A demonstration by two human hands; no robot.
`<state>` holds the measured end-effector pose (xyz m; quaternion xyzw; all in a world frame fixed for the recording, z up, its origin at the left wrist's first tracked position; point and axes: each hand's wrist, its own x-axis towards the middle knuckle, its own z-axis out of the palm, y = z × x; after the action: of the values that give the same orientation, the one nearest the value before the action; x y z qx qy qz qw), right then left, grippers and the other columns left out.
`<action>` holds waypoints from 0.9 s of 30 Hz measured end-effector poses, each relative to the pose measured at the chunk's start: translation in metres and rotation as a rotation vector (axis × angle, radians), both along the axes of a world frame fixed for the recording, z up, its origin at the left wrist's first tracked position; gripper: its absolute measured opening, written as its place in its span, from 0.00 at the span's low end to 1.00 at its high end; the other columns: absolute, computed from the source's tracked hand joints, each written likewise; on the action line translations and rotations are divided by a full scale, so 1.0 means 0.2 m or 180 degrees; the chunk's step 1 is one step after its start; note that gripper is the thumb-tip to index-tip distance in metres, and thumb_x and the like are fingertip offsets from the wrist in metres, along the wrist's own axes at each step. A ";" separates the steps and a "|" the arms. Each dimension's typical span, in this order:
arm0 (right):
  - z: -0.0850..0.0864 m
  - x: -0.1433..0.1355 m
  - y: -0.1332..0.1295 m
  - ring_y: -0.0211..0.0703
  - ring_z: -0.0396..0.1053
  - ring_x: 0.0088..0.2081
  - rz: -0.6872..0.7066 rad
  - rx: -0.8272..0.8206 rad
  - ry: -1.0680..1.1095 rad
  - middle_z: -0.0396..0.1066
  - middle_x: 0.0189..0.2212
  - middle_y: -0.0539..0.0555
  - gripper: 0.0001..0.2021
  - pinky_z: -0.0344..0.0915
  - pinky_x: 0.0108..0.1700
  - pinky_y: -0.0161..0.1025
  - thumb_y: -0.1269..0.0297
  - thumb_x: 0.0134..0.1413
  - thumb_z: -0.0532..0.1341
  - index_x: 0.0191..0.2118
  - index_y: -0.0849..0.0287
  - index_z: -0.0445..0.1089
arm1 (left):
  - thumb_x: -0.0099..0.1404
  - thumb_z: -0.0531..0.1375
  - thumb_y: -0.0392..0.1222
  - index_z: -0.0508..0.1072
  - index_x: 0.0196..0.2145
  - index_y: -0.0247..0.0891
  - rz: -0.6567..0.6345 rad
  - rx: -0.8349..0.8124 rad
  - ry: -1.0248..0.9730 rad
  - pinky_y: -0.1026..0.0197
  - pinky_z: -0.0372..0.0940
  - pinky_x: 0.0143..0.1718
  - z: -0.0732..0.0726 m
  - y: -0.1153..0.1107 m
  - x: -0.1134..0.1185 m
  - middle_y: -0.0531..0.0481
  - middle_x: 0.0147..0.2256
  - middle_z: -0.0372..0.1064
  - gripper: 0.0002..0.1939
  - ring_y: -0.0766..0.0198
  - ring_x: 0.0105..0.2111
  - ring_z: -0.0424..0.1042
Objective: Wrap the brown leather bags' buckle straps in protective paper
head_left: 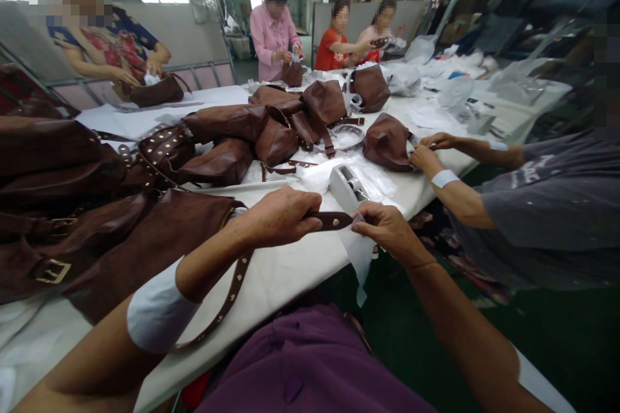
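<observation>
My left hand (pixel 283 216) is closed around a dark brown studded leather strap (pixel 334 221), whose tip points to the right. At that tip, my right hand (pixel 382 226) pinches a thin piece of white tissue paper (pixel 359 264), which hangs down past the table edge. A longer studded strap (pixel 237 281) curves below my left forearm over the table. Left of my hands lies a large brown leather bag (pixel 155 232), partly covered by my left arm. Just beyond my hands stands a grey tape dispenser (pixel 347 184).
Several brown handbags (pixel 223 122) are heaped across the white table (pixel 300 271). At the right, a co-worker in a grey shirt (pixel 547 200) handles another brown bag (pixel 387 142). Several people work along the far side. Clear plastic wrapping (pixel 458 93) lies at the back right.
</observation>
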<state>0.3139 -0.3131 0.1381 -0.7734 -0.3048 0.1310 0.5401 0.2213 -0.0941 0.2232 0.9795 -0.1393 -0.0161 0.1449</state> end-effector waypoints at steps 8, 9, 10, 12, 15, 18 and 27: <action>0.03 -0.01 0.03 0.36 0.62 0.28 0.0523 -0.0150 -0.0282 0.66 0.25 0.50 0.04 0.57 0.31 0.34 0.67 0.45 0.63 0.28 0.61 0.74 | 0.56 0.58 0.43 0.71 0.27 0.39 -0.0066 0.0025 0.0127 0.63 0.53 0.31 -0.01 0.01 0.04 0.50 0.22 0.64 0.06 0.60 0.29 0.67; 0.03 0.00 0.03 0.36 0.63 0.28 0.0683 -0.0206 -0.0335 0.66 0.25 0.49 0.03 0.57 0.31 0.33 0.68 0.45 0.63 0.27 0.61 0.74 | 0.55 0.59 0.42 0.71 0.26 0.39 -0.0100 0.0031 0.0169 0.63 0.53 0.31 0.00 0.00 0.05 0.51 0.22 0.64 0.05 0.60 0.29 0.67; 0.03 0.00 0.04 0.36 0.63 0.28 0.0837 -0.0260 -0.0352 0.67 0.25 0.49 0.03 0.56 0.32 0.33 0.69 0.45 0.63 0.26 0.61 0.74 | 0.54 0.59 0.42 0.71 0.25 0.39 -0.0121 0.0044 0.0209 0.63 0.53 0.31 0.01 -0.01 0.07 0.51 0.21 0.63 0.05 0.60 0.29 0.67; 0.03 -0.01 0.06 0.35 0.62 0.28 0.1063 -0.0301 -0.0236 0.67 0.24 0.49 0.03 0.56 0.32 0.32 0.69 0.45 0.63 0.25 0.61 0.73 | 0.53 0.60 0.41 0.70 0.23 0.39 -0.0176 0.0061 0.0273 0.63 0.52 0.31 0.01 -0.06 0.10 0.51 0.20 0.62 0.05 0.60 0.28 0.67; 0.00 -0.01 0.06 0.35 0.60 0.26 0.1116 -0.0208 0.0263 0.65 0.22 0.48 0.06 0.54 0.30 0.32 0.65 0.47 0.62 0.27 0.62 0.73 | 0.54 0.61 0.43 0.71 0.27 0.40 -0.0292 -0.0042 0.0293 0.63 0.52 0.30 -0.08 -0.15 0.12 0.50 0.22 0.64 0.05 0.58 0.29 0.68; -0.06 -0.01 -0.05 0.34 0.56 0.24 0.1114 -0.0242 0.0768 0.62 0.21 0.48 0.10 0.51 0.27 0.31 0.61 0.50 0.61 0.28 0.64 0.72 | 0.58 0.59 0.50 0.70 0.42 0.43 -0.0257 -0.0298 0.0286 0.63 0.53 0.30 -0.24 -0.19 0.09 0.48 0.27 0.69 0.16 0.57 0.31 0.69; -0.37 -0.02 -0.55 0.31 0.57 0.19 0.0786 -0.0917 0.1553 0.63 0.19 0.48 0.12 0.51 0.21 0.29 0.59 0.43 0.63 0.27 0.65 0.70 | 0.58 0.54 0.45 0.73 0.28 0.38 -0.0027 -0.0415 0.1183 0.64 0.53 0.26 -0.65 0.02 -0.06 0.50 0.25 0.70 0.11 0.62 0.26 0.67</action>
<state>0.3092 -0.4238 0.0632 -0.7449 -0.2361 0.4193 0.4622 0.2084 -0.0896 0.0922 0.9476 -0.1150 -0.1881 0.2312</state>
